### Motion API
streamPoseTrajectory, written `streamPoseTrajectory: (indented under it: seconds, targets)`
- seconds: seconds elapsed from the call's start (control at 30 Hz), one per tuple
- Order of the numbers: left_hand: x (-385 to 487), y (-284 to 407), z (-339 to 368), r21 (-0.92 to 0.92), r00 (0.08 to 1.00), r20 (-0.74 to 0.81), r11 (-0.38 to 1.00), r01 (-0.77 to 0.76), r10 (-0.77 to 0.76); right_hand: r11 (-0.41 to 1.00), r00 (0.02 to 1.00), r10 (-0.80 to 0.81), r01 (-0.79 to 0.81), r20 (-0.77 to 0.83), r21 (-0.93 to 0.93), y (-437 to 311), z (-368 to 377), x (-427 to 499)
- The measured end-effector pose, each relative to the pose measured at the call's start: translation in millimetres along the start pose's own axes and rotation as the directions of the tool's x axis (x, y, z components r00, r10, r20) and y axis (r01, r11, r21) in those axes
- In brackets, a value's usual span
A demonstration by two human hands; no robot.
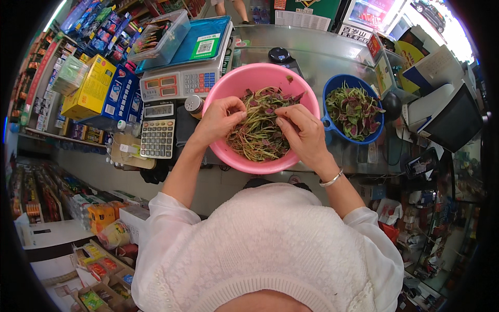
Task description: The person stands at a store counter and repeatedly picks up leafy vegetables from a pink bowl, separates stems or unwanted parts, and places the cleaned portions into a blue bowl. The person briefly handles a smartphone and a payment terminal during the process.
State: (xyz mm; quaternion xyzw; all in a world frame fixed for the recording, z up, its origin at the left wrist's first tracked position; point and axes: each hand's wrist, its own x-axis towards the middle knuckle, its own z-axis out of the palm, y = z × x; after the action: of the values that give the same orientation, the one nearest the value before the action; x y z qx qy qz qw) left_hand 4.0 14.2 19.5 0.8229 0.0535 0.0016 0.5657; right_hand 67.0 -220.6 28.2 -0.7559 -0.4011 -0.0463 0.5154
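A pink plastic basin (255, 168) at the counter's near edge holds a tangle of red amaranth stems and leaves (257, 132). Over its left rim reaches my left hand (221, 119), thumb and forefinger pinched together on a thin stem. My right hand (306, 130) comes in over the right side, its thumb and fingertips closed on a small amaranth sprig. The fingers partly hide what each hand grips. Right of the basin, a blue plastic colander (328, 124) with a handle contains leafy amaranth tops (353, 111).
Left of the basin are a shaker jar (193, 104), a desk calculator (157, 132) and a price scale (179, 82) carrying a clear plastic box (165, 43). A round black device (279, 55) sits behind the basin. At right stands a black monitor (452, 117). A person's legs (239, 9) show beyond the glass counter (323, 39).
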Motion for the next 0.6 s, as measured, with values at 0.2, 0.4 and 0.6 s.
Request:
streamPoseTrajectory:
  seconds: [0.2, 0.4, 0.6]
  targets:
    - [0, 7, 2, -0.172, 0.998, 0.058, 0.985, 0.023, -0.013, 0.995, 0.993, -0.1, 0.1, 0.063, 0.011, 12, 19, 25]
    - [3, -1, 4, -0.28, 0.993, 0.117, 0.959, 0.044, -0.011, 0.908, 0.921, 0.203, -0.304, 0.333, 0.287, 26, 26, 31]
    - [1, -6, -2, -0.268, 0.985, 0.149, 0.955, 0.126, -0.088, 0.872, 0.903, 0.254, -0.369, 0.346, 0.321, 36, 23, 31]
